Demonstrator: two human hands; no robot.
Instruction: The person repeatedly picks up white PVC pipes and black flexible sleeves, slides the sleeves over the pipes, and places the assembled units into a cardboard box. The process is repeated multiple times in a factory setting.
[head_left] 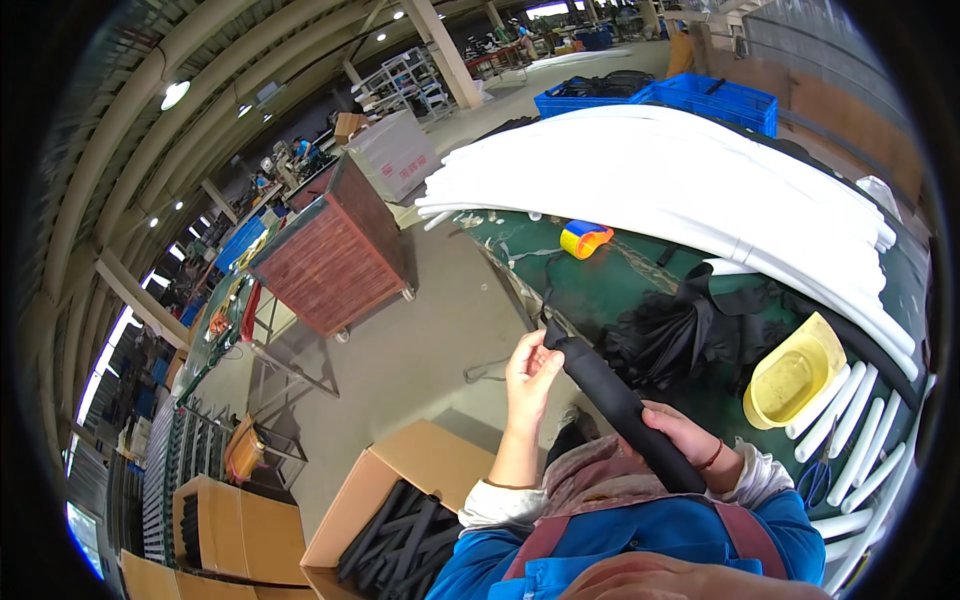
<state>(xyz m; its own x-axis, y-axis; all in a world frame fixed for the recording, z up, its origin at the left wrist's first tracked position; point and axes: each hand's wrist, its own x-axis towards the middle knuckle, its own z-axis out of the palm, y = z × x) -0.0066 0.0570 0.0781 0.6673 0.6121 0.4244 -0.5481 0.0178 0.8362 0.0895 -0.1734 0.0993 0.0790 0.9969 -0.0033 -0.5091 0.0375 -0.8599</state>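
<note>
Well, through my head view the black tube [618, 400] sits before the person's chest, by the table [590, 285] edge. Its long axis slants, the far end pointing up-left, the near end down-right toward the body. My left hand [532, 370] is nearly closed, thumb and fingers pinching the far end; my right hand [682, 434] is half curled around the nearer part. Red printing marks the grey carton [392, 160] beyond. Black cloth [655, 340] lies right of the tube, limiting room there, with white tubes [650, 165] behind. Leftward, the floor [430, 320] stretches from the table edge to the red-brown cart [335, 255].
</note>
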